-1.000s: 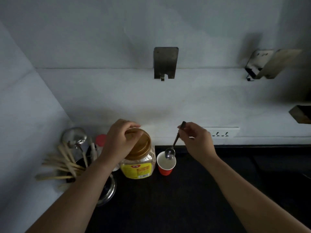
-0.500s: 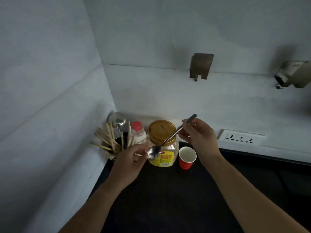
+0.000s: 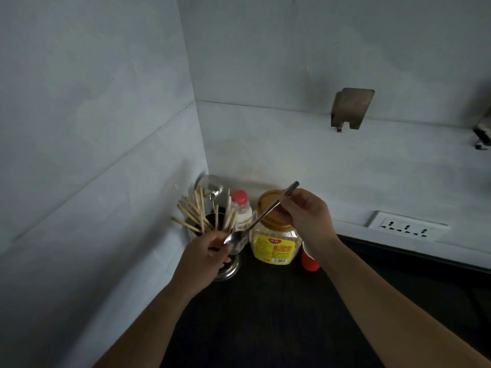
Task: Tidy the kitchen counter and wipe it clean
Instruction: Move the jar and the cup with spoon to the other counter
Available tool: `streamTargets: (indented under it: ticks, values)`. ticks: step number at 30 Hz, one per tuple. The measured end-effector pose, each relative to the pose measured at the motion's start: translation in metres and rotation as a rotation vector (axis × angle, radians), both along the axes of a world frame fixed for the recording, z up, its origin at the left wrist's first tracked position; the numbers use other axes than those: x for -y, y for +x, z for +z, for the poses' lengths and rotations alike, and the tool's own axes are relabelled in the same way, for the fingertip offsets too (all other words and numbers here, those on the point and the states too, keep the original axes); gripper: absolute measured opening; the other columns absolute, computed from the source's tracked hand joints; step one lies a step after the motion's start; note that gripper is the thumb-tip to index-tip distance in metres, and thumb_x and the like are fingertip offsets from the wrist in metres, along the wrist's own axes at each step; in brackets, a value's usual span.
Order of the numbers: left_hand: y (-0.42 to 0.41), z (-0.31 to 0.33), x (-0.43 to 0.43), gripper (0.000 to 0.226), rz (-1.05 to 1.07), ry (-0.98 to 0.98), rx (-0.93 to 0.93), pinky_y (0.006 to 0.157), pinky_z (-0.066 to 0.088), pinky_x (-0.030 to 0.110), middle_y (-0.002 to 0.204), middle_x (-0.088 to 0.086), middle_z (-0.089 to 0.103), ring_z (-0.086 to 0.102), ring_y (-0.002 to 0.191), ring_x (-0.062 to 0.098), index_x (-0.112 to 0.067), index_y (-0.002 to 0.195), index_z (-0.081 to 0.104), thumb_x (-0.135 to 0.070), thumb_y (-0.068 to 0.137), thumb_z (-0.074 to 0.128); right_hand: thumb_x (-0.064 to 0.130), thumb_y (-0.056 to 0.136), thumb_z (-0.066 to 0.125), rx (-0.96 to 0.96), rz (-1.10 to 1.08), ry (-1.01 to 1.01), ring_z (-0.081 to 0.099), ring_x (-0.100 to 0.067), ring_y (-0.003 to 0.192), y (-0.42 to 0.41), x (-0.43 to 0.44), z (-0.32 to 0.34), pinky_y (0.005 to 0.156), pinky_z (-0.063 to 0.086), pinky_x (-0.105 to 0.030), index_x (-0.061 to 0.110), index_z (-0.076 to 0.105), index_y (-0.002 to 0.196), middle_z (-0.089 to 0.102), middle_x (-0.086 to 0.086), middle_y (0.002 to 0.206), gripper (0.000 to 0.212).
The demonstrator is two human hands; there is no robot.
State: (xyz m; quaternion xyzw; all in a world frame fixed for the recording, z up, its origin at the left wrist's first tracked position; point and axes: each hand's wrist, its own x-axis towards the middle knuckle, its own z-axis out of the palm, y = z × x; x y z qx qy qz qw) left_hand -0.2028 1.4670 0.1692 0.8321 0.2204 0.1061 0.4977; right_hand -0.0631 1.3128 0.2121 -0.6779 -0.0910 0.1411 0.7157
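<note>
My right hand (image 3: 305, 216) pinches the upper handle of a long metal spoon (image 3: 261, 217). The spoon slants down to the left, and its bowl hangs just over the rim of the metal utensil holder (image 3: 228, 269) in the corner. My left hand (image 3: 204, 258) curls round the side of that holder, right below the spoon's bowl. Several wooden chopsticks (image 3: 196, 213) and a ladle (image 3: 210, 184) stand in the holder. A red paper cup (image 3: 309, 261) sits on the dark counter (image 3: 265, 314), half hidden behind my right wrist.
A clear jar (image 3: 275, 245) with a yellow label and amber lid stands between holder and cup. A small red-capped bottle (image 3: 240, 208) is behind it. Walls close in at left and back, with a socket strip (image 3: 406, 227) and a metal bracket (image 3: 350, 107).
The view swung left to the corner. My right hand lifted the spoon off the red cup and carried it left. My left hand left the jar lid and took the holder.
</note>
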Motion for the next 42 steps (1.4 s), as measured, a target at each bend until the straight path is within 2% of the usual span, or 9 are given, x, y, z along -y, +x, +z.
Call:
streamTargets:
  ticks: [4,9,14,18,22,26,31,39,42]
  values:
    - [0.000,0.004,-0.013,0.015,0.120,-0.046,0.066,0.072,0.058,0.032,0.084,-0.003,0.067,0.070,0.070,0.012,-0.026,0.096,0.062,-0.014,0.091,0.055,0.013,0.082,0.066,0.104,0.039,-0.222,0.069,-0.018,0.082,0.011,0.002,-0.011,0.083,0.056,-0.040,0.013,0.066,0.086,0.071,-0.004,0.084,0.005]
    - [-0.002,0.026,-0.038,0.022,0.228,-0.016,0.187,0.067,0.057,0.027,0.087,0.001,0.066,0.069,0.071,0.016,-0.030,0.081,0.059,-0.013,0.092,0.051,0.022,0.079,0.067,0.361,0.124,-0.494,0.060,-0.010,0.092,0.021,-0.002,-0.009,0.070,0.044,-0.018,0.025,0.059,0.097,0.063,0.007,0.098,0.020]
    - [-0.004,0.043,-0.055,0.016,0.251,0.232,0.187,0.068,0.050,0.031,0.085,-0.001,0.068,0.065,0.076,0.016,-0.022,0.088,0.066,-0.023,0.091,0.050,0.023,0.080,0.067,0.784,0.306,-0.746,0.049,-0.019,0.112,0.027,-0.017,-0.012,0.090,0.038,-0.025,0.014,0.056,0.118,0.053,-0.003,0.123,0.040]
    - [0.002,0.057,-0.060,0.018,0.227,0.551,0.199,0.064,0.050,0.030,0.083,0.001,0.066,0.061,0.072,0.012,-0.014,0.091,0.068,-0.018,0.091,0.051,0.032,0.085,0.059,0.828,0.449,-0.876,0.044,-0.022,0.119,0.031,-0.023,-0.034,0.092,0.041,-0.036,0.018,0.048,0.120,0.047,-0.001,0.127,0.040]
    - [0.011,0.068,-0.066,0.014,0.223,0.661,0.213,0.063,0.048,0.024,0.084,0.002,0.065,0.059,0.072,0.015,-0.014,0.091,0.067,-0.014,0.090,0.053,0.034,0.089,0.053,0.811,0.474,-1.065,0.030,-0.024,0.133,0.030,-0.018,-0.054,0.100,0.039,-0.042,0.022,0.034,0.136,0.032,0.000,0.143,0.053]
    - [0.021,0.073,-0.073,0.015,0.226,0.714,0.209,0.066,0.051,0.035,0.086,0.003,0.066,0.060,0.073,0.018,-0.015,0.091,0.067,-0.014,0.090,0.052,0.029,0.090,0.051,0.825,0.400,-1.040,0.033,-0.024,0.131,0.036,-0.015,-0.066,0.101,0.037,-0.038,0.022,0.033,0.138,0.031,0.003,0.144,0.051]
    - [0.035,0.064,-0.079,0.016,0.205,0.753,0.175,0.066,0.052,0.040,0.087,0.004,0.065,0.060,0.072,0.018,-0.013,0.092,0.067,-0.015,0.090,0.052,0.025,0.091,0.050,0.831,0.373,-0.985,0.039,-0.025,0.126,0.040,-0.015,-0.077,0.096,0.040,-0.038,0.023,0.039,0.135,0.035,0.003,0.142,0.046]
    - [0.050,0.026,-0.072,0.014,0.081,0.669,0.085,0.063,0.049,0.028,0.085,0.003,0.065,0.057,0.069,0.013,-0.013,0.096,0.070,-0.014,0.088,0.057,0.021,0.088,0.056,0.850,0.360,-0.841,0.044,-0.030,0.125,0.046,-0.008,-0.090,0.093,0.046,-0.045,0.018,0.050,0.129,0.044,-0.002,0.139,0.041]
    - [0.054,0.017,-0.068,0.014,0.029,0.662,0.064,0.063,0.043,0.018,0.086,0.001,0.066,0.056,0.070,0.011,-0.013,0.096,0.070,-0.012,0.087,0.060,0.023,0.088,0.054,0.851,0.365,-0.832,0.046,-0.031,0.122,0.047,-0.006,-0.093,0.092,0.046,-0.049,0.019,0.050,0.128,0.045,-0.002,0.138,0.040]
